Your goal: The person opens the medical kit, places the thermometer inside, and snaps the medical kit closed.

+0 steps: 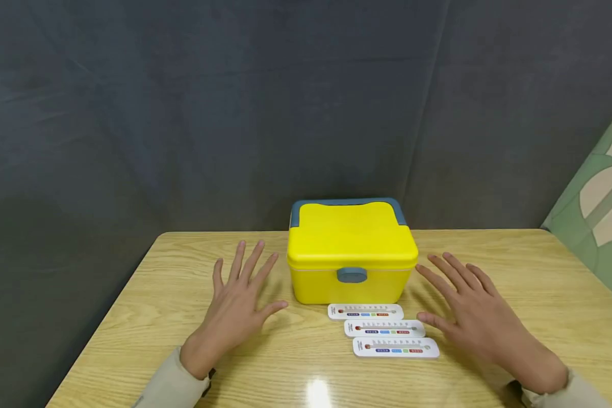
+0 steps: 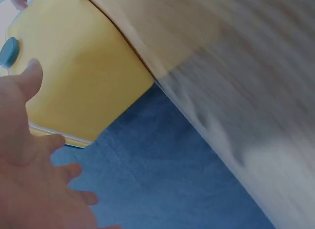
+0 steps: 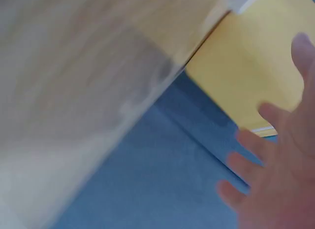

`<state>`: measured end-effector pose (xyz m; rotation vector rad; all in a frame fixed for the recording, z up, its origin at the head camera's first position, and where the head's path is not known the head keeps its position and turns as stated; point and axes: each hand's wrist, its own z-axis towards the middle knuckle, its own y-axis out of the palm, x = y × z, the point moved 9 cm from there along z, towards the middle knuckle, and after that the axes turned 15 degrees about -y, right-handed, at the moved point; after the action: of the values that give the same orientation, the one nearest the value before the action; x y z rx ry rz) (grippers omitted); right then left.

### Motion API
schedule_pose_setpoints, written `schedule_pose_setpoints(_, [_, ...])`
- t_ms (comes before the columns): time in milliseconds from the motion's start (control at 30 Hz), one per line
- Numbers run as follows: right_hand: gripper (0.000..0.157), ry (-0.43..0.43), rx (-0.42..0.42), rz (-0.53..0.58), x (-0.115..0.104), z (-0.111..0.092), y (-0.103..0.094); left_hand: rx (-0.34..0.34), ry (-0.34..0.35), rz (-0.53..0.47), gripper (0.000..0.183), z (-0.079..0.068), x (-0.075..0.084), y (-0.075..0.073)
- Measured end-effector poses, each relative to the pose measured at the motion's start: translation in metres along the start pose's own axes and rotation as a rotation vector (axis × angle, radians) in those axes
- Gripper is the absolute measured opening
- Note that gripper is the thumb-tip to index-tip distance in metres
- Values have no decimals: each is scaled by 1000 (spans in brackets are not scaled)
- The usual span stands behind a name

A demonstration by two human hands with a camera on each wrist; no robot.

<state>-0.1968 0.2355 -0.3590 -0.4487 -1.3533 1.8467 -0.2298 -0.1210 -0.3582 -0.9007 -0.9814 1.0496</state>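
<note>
A yellow box (image 1: 352, 243) with a closed lid, a blue handle (image 1: 347, 202) and a blue latch (image 1: 352, 275) stands at the back of the table. In front of it lie three white thermometers, stacked in a staggered column: the far one (image 1: 365, 311), the middle one (image 1: 384, 328) and the near one (image 1: 395, 347). My left hand (image 1: 234, 309) is spread to the left of the box and holds nothing. To the right, my right hand (image 1: 476, 317) is spread too, its index fingertip near the box's side and its thumb beside the middle thermometer.
The wooden table (image 1: 148, 328) reaches back to a dark cloth backdrop (image 1: 224, 113). A panel with green leaf shapes (image 1: 607, 215) borders the right side.
</note>
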Motion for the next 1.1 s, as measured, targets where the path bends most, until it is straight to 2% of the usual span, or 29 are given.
schedule_pose_setpoints(100, [92,3,66,35,-2,7,-11,38,37,-21,90,1,5,-7])
schedule_pose_setpoints(233, [87,-4,206,90,-9,16,-30,98,101,-69,90,0,16,-16])
schedule_pose_setpoints(300, [85,-26,289,96,-13,21,-41,139,141,-109,90,0,24,-22])
schedule_pose_setpoints(367, [84,-41,323,100,-19,27,-49,181,182,-147,89,0,32,-29])
schedule_pose_setpoints(467, [76,-114,387,103,-32,41,-59,233,246,-191,82,1,44,-38])
schedule_pose_setpoints(633, [66,-219,419,105,-53,67,-61,293,358,-171,64,7,68,-44])
schedule_pose_setpoints(833, [63,-262,398,136,-65,87,-55,367,455,-189,41,13,92,-51])
schedule_pose_setpoints(967, [58,-291,433,106,-72,92,-52,402,491,-224,32,16,102,-56])
schedule_pose_setpoints(1100, [51,-329,462,51,-79,92,-49,389,492,-253,31,18,107,-57])
